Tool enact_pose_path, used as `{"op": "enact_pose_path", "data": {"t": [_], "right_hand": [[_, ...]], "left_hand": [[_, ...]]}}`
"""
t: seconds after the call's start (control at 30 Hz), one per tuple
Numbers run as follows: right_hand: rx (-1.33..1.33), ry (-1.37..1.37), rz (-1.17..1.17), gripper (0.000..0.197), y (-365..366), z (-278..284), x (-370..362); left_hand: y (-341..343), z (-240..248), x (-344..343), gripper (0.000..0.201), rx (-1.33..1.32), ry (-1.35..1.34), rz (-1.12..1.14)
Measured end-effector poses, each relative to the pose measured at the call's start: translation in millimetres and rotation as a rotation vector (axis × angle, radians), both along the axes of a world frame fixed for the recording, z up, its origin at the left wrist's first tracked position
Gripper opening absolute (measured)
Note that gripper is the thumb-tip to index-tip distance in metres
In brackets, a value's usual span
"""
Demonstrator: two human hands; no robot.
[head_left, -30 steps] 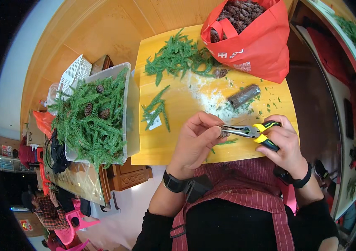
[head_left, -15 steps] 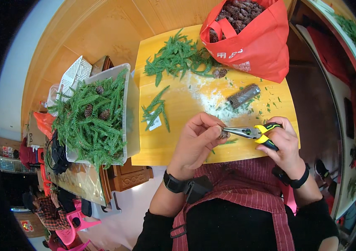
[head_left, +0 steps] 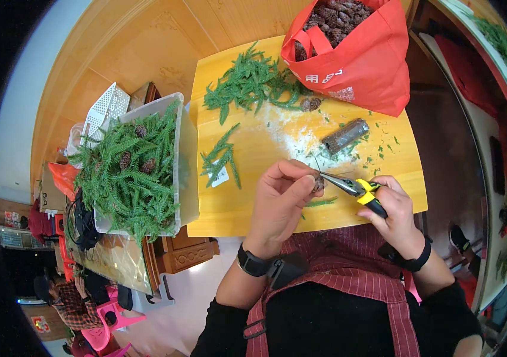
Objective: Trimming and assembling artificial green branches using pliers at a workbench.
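Note:
Over the near edge of the yellow table, my left hand pinches a small brown pine cone between thumb and fingers. A thin dark wire sticks up beside it. My right hand is closed around the yellow-and-black handles of needle-nose pliers. Their metal jaws point left and reach the cone's top, by my left fingertips. Whether the jaws grip the wire is too small to tell. Just under the cone lies a green sprig.
A red bag of pine cones stands at the back right. Nearer lie a dark wrapped bundle, white powder and green sprigs. Left of the table is a clear bin of greenery. Another person sits far left.
The pliers have tilted, their handles now lower and slightly left, with my right hand lower too. A thin wire now shows standing up beside the cone.

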State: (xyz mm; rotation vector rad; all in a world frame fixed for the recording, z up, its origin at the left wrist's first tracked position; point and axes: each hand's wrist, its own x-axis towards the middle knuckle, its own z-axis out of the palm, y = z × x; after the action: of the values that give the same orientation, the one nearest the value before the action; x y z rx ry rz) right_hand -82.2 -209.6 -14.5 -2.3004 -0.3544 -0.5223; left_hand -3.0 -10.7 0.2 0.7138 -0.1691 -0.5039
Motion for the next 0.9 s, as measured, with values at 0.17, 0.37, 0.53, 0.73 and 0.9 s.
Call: {"op": "enact_pose_path", "data": {"t": [0.17,0.37,0.53,0.73,0.9], "right_hand": [[0.095,0.054,-0.001,0.033,3,-2,0],[0.215,0.184,0.028,0.028,7,1,-4],[0.221,0.183,0.023,0.030,5,6,-1],[0.186,0.155,0.044,0.029,-3,5,-1],[0.191,0.158,0.065,0.028,-4,6,1]], "left_hand": [[-8,6,-3,0.013,0.146,-0.275,0.237],[-8,8,-3,0.023,0.774,-1.216,0.699],[-17,22,-6,0.018,0.505,-0.717,0.528],[7,20,3,0.018,0.238,-0.075,-0.172],[-5,21,-7,0.021,0.516,-0.425,0.213]]}}
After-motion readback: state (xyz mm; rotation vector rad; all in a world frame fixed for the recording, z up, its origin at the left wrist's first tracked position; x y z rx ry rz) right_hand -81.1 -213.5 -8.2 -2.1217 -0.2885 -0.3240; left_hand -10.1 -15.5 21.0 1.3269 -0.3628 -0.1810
